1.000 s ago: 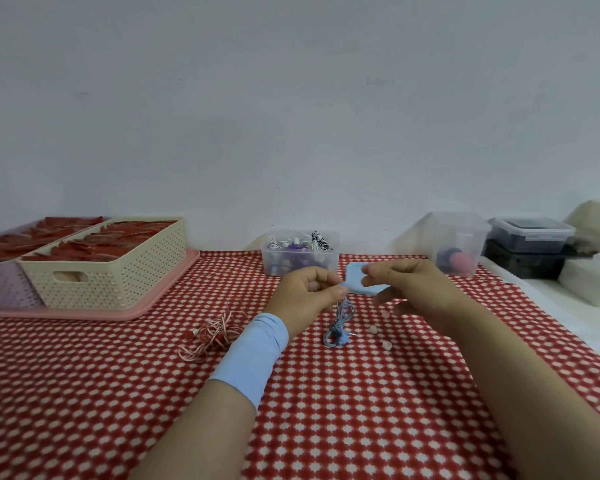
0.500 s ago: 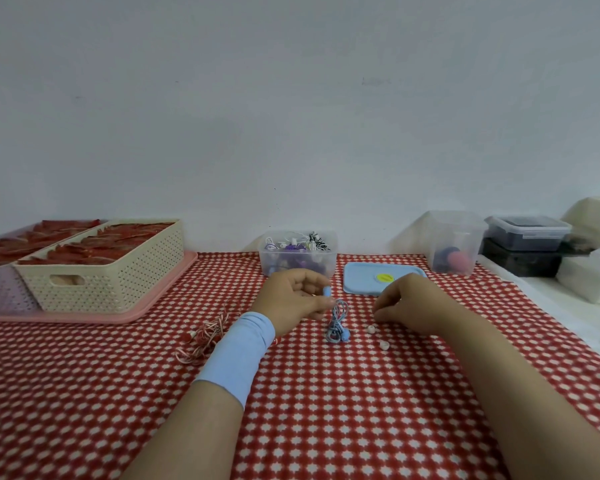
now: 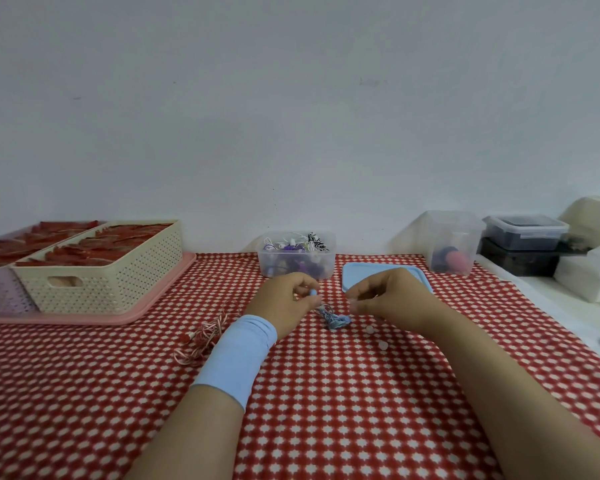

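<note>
My left hand, with a light blue wristband, pinches a blue earbud whose bundled blue cable trails down onto the red checked cloth. My right hand hovers just right of the bundle with fingers curled inward; a tiny pale piece seems pinched at its fingertips, but it is too small to be sure. Two small white ear tips lie on the cloth below that hand. A blue lid lies flat behind my right hand, partly hidden by it.
A clear tub of tangled earphones stands at the back centre. A red-and-white cable lies left of my left wrist. Cream baskets on a pink tray sit back left. Clear and dark boxes stand at the back right.
The blue lid went from my right hand down onto the cloth. My right hand dropped to the ear tips, then rose slightly toward the earbud in my left hand.
</note>
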Tool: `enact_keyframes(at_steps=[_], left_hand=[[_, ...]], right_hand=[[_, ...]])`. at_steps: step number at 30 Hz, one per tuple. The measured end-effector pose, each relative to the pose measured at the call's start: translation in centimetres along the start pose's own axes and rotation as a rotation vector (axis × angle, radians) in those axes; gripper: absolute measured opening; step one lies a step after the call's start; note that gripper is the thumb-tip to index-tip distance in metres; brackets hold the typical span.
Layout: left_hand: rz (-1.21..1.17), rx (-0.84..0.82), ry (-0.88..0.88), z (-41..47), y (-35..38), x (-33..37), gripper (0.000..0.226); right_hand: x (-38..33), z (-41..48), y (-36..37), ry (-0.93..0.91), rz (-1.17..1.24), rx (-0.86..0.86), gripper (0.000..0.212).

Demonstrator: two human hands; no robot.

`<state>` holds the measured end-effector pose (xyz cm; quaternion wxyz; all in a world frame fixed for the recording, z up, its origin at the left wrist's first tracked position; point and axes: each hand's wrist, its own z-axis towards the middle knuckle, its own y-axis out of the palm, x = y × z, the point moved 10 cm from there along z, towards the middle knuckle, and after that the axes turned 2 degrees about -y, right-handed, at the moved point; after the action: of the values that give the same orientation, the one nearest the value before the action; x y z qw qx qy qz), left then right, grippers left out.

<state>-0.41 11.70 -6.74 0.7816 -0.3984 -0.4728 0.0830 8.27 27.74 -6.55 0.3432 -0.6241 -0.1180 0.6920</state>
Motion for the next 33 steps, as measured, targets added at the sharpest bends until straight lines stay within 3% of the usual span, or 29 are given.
enact_keyframes(at_steps=[6,8,10,16,19,21,25,28,33], left_hand=[[0.331,0.027,0.069,0.1,0.2,0.5,0.03],[0.323,0.082,0.159,0.0,-0.2,2.1,0.029],[0.298,0.024,0.19,-0.3,0.5,3.1,0.027],[0.156,-0.051,0.098,-0.9,0.1,2.4,0.02],[0.202,-0.15,0.073,-1.1,0.8,2.1,0.026],[0.191,-0.166,0.069,-1.1,1.3,2.0,0.018],[0.027,-0.047,0.062,-0.7,-0.1,1.8,0.006],[-0.219,0.025,0.037,-0.6,-0.9,1.4,0.013],[-0.555,-0.036,-0.047,-0.7,1.1,1.2,0.022]], right_hand=[[0.4,-0.1,-0.3,0.036,0.049,0.043,0.007],[0.4,-0.2,-0.4,0.041,0.08,0.052,0.007],[0.3,-0.3,-0.3,0.038,0.115,0.049,0.007],[0.3,-0.4,0.0,0.057,0.193,0.024,0.004],[0.1,-0.3,0.2,0.038,0.251,0.029,0.003],[-0.1,-0.4,0.3,0.029,0.28,0.032,0.005],[-0.1,-0.5,0.3,0.059,0.336,0.03,0.006],[-0.1,-0.3,0.6,0.07,0.497,0.011,0.01],[-0.3,-0.2,1.1,0.093,0.656,-0.047,0.014]])
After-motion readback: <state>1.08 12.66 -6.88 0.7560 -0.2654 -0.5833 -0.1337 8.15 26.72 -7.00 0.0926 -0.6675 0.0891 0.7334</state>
